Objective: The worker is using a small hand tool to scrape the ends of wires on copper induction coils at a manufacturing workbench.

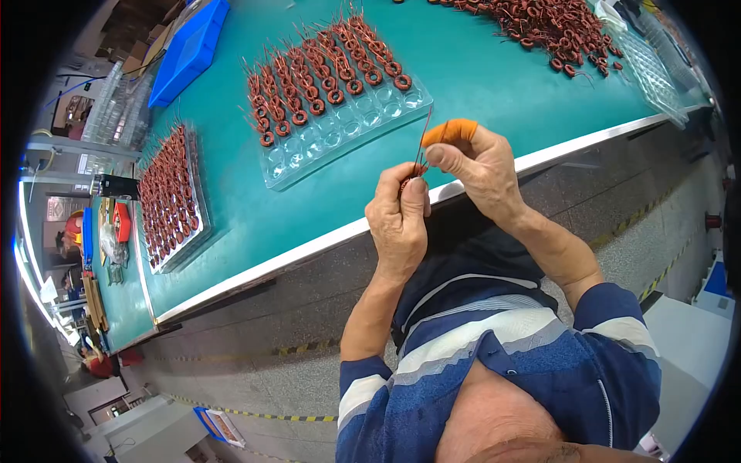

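Observation:
Just over the table's front edge, my left hand (397,224) pinches a small ring-shaped copper-wire coil (405,184) between thumb and fingers, which hide most of it. Thin wire leads (424,137) stick up from the coil. To the right, my right hand (488,177) is closed at those leads, thumb against the index finger, which is wrapped in orange tape (451,133). The exact grip point on the wire is too small to make out. Beyond my hands lies a clear plastic tray (351,137), its far rows filled with upright coils (316,106) and its near cups bare.
A second tray of coils (171,202) sits at the left on the green table (255,231). Loose coils (552,31) are heaped at the far right, beside clear trays (652,73). A blue bin (187,54) lies at the far left. A white edge (278,266) borders the table.

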`<action>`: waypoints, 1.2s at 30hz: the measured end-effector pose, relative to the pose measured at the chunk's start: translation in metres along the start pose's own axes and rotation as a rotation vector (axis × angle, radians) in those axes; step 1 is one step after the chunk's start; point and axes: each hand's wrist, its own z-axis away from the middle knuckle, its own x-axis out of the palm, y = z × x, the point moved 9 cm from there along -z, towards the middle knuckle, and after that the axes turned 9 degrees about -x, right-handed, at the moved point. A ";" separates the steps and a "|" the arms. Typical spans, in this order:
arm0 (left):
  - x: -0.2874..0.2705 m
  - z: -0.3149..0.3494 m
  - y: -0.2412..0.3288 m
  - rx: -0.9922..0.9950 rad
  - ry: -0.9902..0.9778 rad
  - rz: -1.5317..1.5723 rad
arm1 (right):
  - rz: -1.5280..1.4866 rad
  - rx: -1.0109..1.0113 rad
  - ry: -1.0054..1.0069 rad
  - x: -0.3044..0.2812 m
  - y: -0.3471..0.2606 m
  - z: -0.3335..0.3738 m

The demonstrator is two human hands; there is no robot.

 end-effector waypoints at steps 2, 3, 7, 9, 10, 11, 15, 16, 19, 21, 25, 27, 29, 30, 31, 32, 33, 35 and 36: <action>-0.002 -0.002 -0.002 -0.013 0.022 0.014 | -0.024 -0.026 0.050 -0.008 0.006 -0.003; -0.001 -0.003 -0.008 -0.046 0.006 0.029 | -0.028 -0.033 0.083 -0.015 0.007 -0.003; 0.003 -0.006 -0.019 -0.107 -0.088 0.019 | 0.068 -0.149 0.102 -0.014 -0.005 0.000; 0.004 -0.004 -0.019 -0.101 -0.081 0.026 | 0.185 -0.222 0.047 -0.010 -0.009 0.000; 0.004 -0.004 -0.019 -0.093 -0.070 0.032 | 0.188 -0.220 0.046 -0.010 -0.008 -0.001; 0.003 -0.004 -0.020 -0.094 -0.068 0.035 | 0.152 -0.189 0.022 -0.007 -0.005 -0.003; 0.007 -0.004 -0.026 -0.071 -0.106 0.027 | 0.224 -0.094 -0.077 0.006 -0.001 -0.009; 0.007 -0.005 -0.024 -0.034 -0.111 0.013 | 0.226 -0.094 -0.080 0.007 -0.003 -0.011; 0.000 -0.008 -0.022 -0.012 -0.089 -0.020 | 0.110 0.017 -0.131 0.014 0.004 -0.019; -0.008 -0.013 -0.014 0.077 -0.031 -0.082 | 0.144 0.005 -0.153 0.012 -0.001 -0.035; -0.020 -0.022 -0.015 0.057 0.005 -0.097 | 0.363 -0.173 -0.198 0.010 -0.010 -0.094; -0.022 -0.025 -0.020 0.017 -0.002 -0.105 | 0.480 -0.239 -0.231 0.012 0.001 -0.123; -0.021 -0.025 -0.020 0.008 -0.017 -0.135 | 0.520 -0.227 -0.251 0.016 0.018 -0.139; -0.018 -0.025 -0.021 -0.004 -0.035 -0.167 | 0.534 -0.228 -0.270 0.017 0.026 -0.144; -0.019 -0.025 -0.020 0.006 -0.014 -0.162 | 0.565 -0.238 -0.302 0.021 0.033 -0.146; -0.018 -0.025 -0.020 0.008 -0.015 -0.161 | 0.597 -0.247 -0.333 0.023 0.040 -0.148; -0.017 -0.026 -0.020 0.018 -0.024 -0.170 | 0.681 -0.259 -0.360 0.022 0.048 -0.150; -0.021 -0.026 -0.020 0.022 -0.019 -0.188 | 0.694 -0.296 -0.343 0.029 0.036 -0.147; -0.023 -0.026 -0.021 0.012 -0.018 -0.173 | 0.713 -0.332 -0.322 0.030 0.027 -0.146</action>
